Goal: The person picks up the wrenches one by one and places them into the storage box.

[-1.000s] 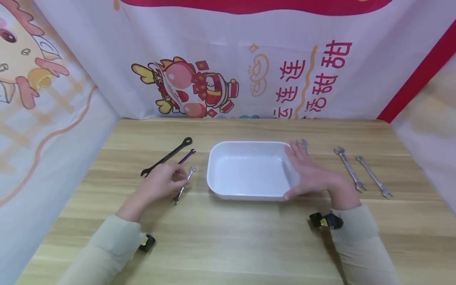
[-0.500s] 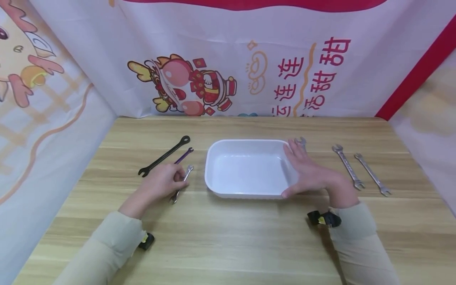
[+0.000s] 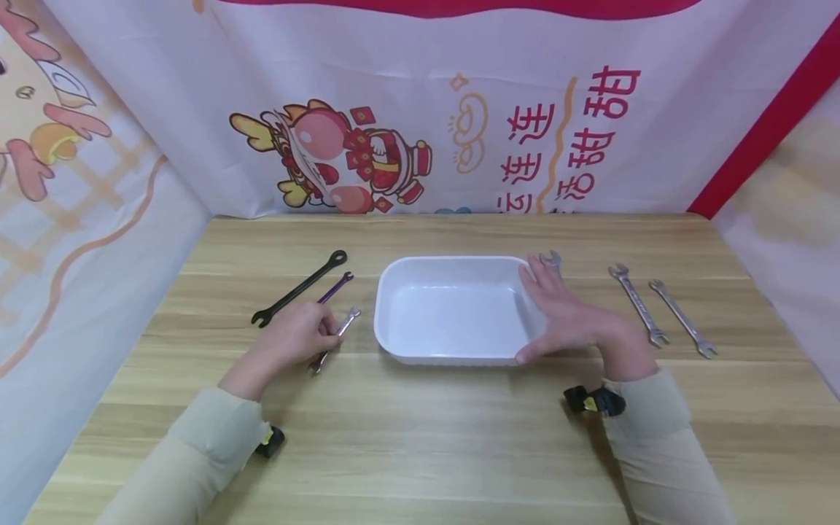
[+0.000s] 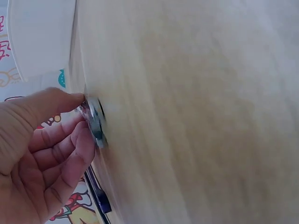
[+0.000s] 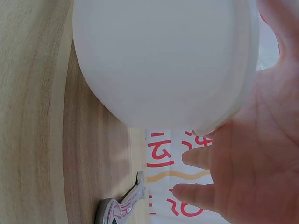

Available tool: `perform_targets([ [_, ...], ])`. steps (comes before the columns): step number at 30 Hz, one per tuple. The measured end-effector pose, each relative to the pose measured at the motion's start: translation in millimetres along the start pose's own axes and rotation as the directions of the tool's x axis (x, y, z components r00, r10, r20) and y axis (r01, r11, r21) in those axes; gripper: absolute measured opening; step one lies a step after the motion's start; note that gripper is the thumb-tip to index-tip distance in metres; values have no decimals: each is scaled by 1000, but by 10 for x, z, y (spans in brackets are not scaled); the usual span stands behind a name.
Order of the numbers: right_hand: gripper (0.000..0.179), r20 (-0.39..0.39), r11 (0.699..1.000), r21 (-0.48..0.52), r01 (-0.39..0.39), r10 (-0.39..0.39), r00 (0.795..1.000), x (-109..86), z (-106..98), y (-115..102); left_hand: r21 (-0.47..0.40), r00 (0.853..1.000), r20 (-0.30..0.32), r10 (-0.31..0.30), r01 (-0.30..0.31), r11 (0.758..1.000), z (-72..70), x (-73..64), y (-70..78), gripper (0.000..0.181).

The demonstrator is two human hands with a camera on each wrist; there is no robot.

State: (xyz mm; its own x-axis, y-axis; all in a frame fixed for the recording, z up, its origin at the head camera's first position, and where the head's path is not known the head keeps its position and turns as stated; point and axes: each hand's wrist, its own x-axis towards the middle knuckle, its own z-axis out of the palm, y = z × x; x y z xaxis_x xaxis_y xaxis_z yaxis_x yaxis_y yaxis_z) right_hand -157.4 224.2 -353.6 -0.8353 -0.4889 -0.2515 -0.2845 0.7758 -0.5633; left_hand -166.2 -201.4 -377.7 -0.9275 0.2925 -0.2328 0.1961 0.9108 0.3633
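Observation:
Left of the white basin, my left hand (image 3: 298,333) pinches a small silver open-ended wrench (image 3: 348,321) between thumb and fingers. The left wrist view shows that wrench (image 4: 96,122) blurred at the fingertips, close to the tabletop. Beyond this hand lie a purple wrench (image 3: 337,286), partly hidden by it, and a longer black wrench (image 3: 302,286). My right hand (image 3: 566,317) rests with spread, straight fingers against the right rim of the white rectangular basin (image 3: 420,359). In the right wrist view the palm (image 5: 261,154) lies along the basin's rim.
A silver wrench (image 3: 553,259) lies behind my right fingers, mostly hidden. Farther right are two more silver wrenches, a thicker one (image 3: 638,305) and a slimmer one (image 3: 684,319). A printed cloth (image 3: 394,44) hangs behind the wooden table (image 3: 433,437).
My left fingers have closed on the small silver wrench, and its far end has swung slightly to the right. My right hand stays on the basin. The head view has shifted a little.

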Motion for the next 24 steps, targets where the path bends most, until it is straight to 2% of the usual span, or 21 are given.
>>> perform_targets([
  [4,142,-5,1000,-4,2,-2,1000,1,1,-1,15,998,59,8,-9,1000,-23,4,13,9],
  [9,142,-11,1000,-9,4,-4,1000,4,9,6,65,988,156,12,-23,998,-45,6,30,10],
  [11,142,-12,1000,-8,4,-4,1000,8,12,3,85,985,172,29,-45,995,-53,1,33,12],
  [20,143,-3,1000,-21,-16,16,1000,25,27,18,73,986,143,82,-93,993,-23,-38,42,11],
  [24,144,-7,999,-28,-21,20,1000,27,36,33,106,980,173,100,-119,987,-23,-49,58,15],
])
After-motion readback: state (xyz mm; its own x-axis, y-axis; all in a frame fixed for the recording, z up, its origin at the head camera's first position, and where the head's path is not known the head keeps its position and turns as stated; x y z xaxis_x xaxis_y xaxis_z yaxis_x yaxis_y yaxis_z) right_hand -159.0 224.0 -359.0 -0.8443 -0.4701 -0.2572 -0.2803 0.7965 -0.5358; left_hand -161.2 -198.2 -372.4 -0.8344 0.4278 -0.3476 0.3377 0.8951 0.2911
